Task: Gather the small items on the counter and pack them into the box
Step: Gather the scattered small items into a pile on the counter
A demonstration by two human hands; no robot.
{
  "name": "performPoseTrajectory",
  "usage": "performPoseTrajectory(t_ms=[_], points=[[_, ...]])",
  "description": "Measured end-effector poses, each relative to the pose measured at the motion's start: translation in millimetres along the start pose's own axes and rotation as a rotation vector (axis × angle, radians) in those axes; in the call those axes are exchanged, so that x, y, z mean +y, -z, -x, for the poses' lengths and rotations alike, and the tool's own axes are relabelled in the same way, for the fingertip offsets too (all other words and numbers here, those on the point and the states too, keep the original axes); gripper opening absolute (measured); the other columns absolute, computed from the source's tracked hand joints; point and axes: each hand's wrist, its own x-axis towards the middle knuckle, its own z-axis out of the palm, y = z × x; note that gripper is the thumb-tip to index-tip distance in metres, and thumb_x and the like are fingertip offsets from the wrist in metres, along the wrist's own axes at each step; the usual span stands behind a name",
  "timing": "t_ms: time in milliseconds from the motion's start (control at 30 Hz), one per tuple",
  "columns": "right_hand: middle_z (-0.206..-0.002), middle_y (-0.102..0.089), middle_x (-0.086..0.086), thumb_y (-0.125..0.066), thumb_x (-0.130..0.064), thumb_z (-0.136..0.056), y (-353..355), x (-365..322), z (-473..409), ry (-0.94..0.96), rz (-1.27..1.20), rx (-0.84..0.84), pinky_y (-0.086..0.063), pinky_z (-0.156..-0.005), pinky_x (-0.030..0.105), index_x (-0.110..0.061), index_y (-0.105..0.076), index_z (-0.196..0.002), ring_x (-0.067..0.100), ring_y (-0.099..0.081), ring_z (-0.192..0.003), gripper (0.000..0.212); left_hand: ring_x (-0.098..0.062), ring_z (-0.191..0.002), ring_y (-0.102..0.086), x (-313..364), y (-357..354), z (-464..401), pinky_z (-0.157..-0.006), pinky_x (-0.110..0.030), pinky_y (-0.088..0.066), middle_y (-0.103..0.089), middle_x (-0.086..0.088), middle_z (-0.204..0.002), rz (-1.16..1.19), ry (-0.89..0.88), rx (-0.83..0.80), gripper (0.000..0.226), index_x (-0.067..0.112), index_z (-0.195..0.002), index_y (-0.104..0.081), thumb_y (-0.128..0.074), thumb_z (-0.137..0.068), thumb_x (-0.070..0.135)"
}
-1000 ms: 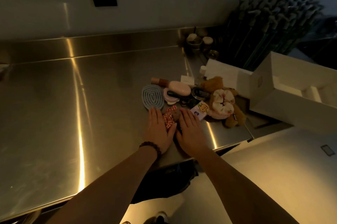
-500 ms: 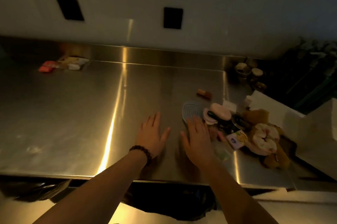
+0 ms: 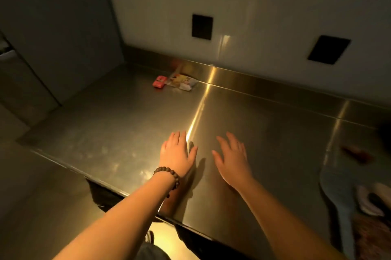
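Note:
Both my hands hover flat over the bare middle of the steel counter (image 3: 118, 124), fingers straight, holding nothing. My left hand (image 3: 176, 155), with a bead bracelet at the wrist, is beside my right hand (image 3: 231, 157). Far back by the splashback lie a small red packet (image 3: 159, 82) and a yellow-white snack packet (image 3: 183, 82). At the right edge I see part of the pile: a blue oval brush (image 3: 336, 187), a pinkish pad (image 3: 368, 200) and a small brown tube (image 3: 355, 152). The box is out of view.
The counter's front edge (image 3: 101, 181) runs diagonally below my wrists. Two black wall plates (image 3: 202, 26) (image 3: 328, 49) sit above the splashback. A dark cabinet panel (image 3: 53, 33) stands at the left end.
My view has swung left: the pile and the box slid off to the right, and the two packets at the back came closer. Both hands left the pile and moved left, still flat.

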Motion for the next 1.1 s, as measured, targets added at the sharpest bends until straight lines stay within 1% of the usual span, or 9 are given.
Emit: performPoseTrajectory(t_ms=[200, 333, 433, 567, 667, 800, 900, 967, 1100], points=[[-0.157, -0.020, 0.005, -0.039, -0.047, -0.097, -61, -67, -103, -0.085, 0.039, -0.006, -0.017, -0.118, 0.044, -0.028, -0.035, -0.143, 0.025, -0.018, -0.144, 0.051, -0.021, -0.142, -0.017, -98, 20, -94, -0.116, -0.041, -0.015, -0.024, -0.004, -0.153, 0.044, -0.020, -0.046, 0.069, 0.017, -0.147, -0.019, -0.034, -0.091, 0.055], [-0.157, -0.019, 0.006, -0.039, -0.049, -0.095, -93, -102, -158, -0.164, 0.039, -0.042, -0.016, -0.117, 0.045, -0.031, -0.032, -0.144, 0.026, -0.017, -0.145, 0.052, -0.023, -0.142, -0.017, -155, 34, -154, -0.116, -0.041, -0.014, -0.023, -0.006, -0.153, 0.013, -0.062, -0.081, 0.072, 0.018, -0.147, -0.017, -0.034, -0.089, 0.057], [-0.158, -0.017, 0.004, -0.041, -0.052, -0.093, -104, -114, -191, -0.217, 0.044, -0.055, -0.016, -0.117, 0.044, -0.034, -0.029, -0.144, 0.025, -0.016, -0.145, 0.056, -0.025, -0.142, -0.015, -181, 39, -198, -0.114, -0.041, -0.010, -0.021, -0.007, -0.154, 0.010, -0.083, -0.100, 0.075, 0.018, -0.147, -0.016, -0.034, -0.088, 0.060], [-0.159, -0.013, 0.005, -0.047, -0.054, -0.089, -103, -114, -241, -0.248, 0.053, -0.068, -0.008, -0.119, 0.048, -0.032, -0.023, -0.147, 0.025, -0.006, -0.147, 0.067, -0.026, -0.142, -0.012, -195, 33, -248, -0.114, -0.041, -0.008, -0.019, -0.008, -0.154, 0.010, -0.101, -0.137, 0.083, 0.020, -0.148, -0.012, -0.034, -0.082, 0.066], [-0.159, -0.010, 0.004, -0.052, -0.059, -0.084, -97, -109, -282, -0.187, 0.085, -0.056, -0.001, -0.116, 0.049, -0.031, -0.021, -0.148, 0.025, -0.001, -0.147, 0.076, -0.025, -0.143, -0.005, -196, 24, -283, -0.114, -0.042, -0.005, -0.012, -0.008, -0.156, 0.022, -0.105, -0.177, 0.094, 0.022, -0.148, -0.005, -0.031, -0.074, 0.073], [-0.161, 0.001, 0.001, -0.055, -0.065, -0.079, -97, -98, -342, -0.123, 0.152, -0.077, 0.005, -0.116, 0.051, -0.033, -0.017, -0.149, 0.022, 0.009, -0.147, 0.086, -0.022, -0.143, 0.004, -192, 11, -332, -0.112, -0.041, 0.001, 0.001, -0.003, -0.157, 0.015, -0.141, -0.182, 0.107, 0.026, -0.147, 0.004, -0.032, -0.064, 0.082], [-0.161, 0.002, -0.002, -0.056, -0.068, -0.078, -105, -90, -379, -0.053, 0.225, -0.096, 0.003, -0.115, 0.054, -0.035, -0.017, -0.149, 0.022, 0.009, -0.147, 0.088, -0.021, -0.143, 0.009, -191, 0, -369, -0.113, -0.044, 0.001, 0.005, -0.003, -0.157, -0.039, -0.202, -0.207, 0.118, 0.021, -0.148, 0.002, -0.027, -0.057, 0.091], [-0.161, -0.004, 0.000, -0.057, -0.067, -0.078, -111, -85, -394, 0.013, 0.288, -0.101, -0.003, -0.116, 0.057, -0.035, -0.019, -0.150, 0.024, 0.002, -0.148, 0.087, -0.020, -0.143, 0.009, -191, -9, -387, -0.113, -0.044, 0.002, 0.005, -0.004, -0.157, -0.055, -0.223, -0.229, 0.125, 0.017, -0.148, 0.003, -0.024, -0.054, 0.095], [-0.161, -0.007, 0.002, -0.052, -0.061, -0.085, -120, -80, -413, 0.062, 0.312, -0.153, -0.007, -0.115, 0.058, -0.038, -0.015, -0.150, 0.022, -0.005, -0.148, 0.078, -0.019, -0.144, 0.000, -191, -24, -402, -0.116, -0.046, 0.000, -0.005, -0.004, -0.158, -0.057, -0.253, -0.249, 0.119, 0.016, -0.149, -0.003, -0.028, -0.062, 0.093]])
